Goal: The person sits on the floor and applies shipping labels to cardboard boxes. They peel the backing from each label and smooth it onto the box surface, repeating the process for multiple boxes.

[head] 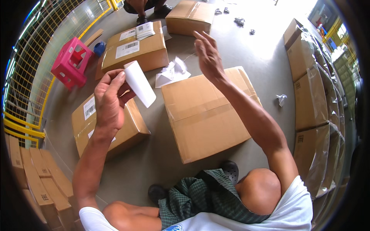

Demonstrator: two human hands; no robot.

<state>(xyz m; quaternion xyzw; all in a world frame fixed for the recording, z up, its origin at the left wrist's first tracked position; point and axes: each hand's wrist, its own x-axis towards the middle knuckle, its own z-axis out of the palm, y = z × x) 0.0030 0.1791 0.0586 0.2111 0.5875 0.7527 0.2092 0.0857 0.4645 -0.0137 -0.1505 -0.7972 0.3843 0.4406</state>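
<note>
My left hand [111,96] pinches a curled white paper sheet [140,85], perhaps a label, between thumb and fingers. It is raised above a taped cardboard box [133,118] that bears white printed labels [90,108]. Empty and with fingers extended, my right hand [208,56] is held up past the far edge of a larger cardboard box [208,115]. Clear tape runs across that box's top, and no label shows on it. Crumpled white paper [173,71] lies on the floor just beyond it.
Farther off, a box [136,62] carries labels and a stack of label sheets [145,31]. Another person [138,7] crouches behind it near a taped box [189,17]. A pink plastic stool [72,63] stands left by yellow mesh fencing. Wrapped cartons [310,98] line the right; flat cartons [46,184] lie lower left.
</note>
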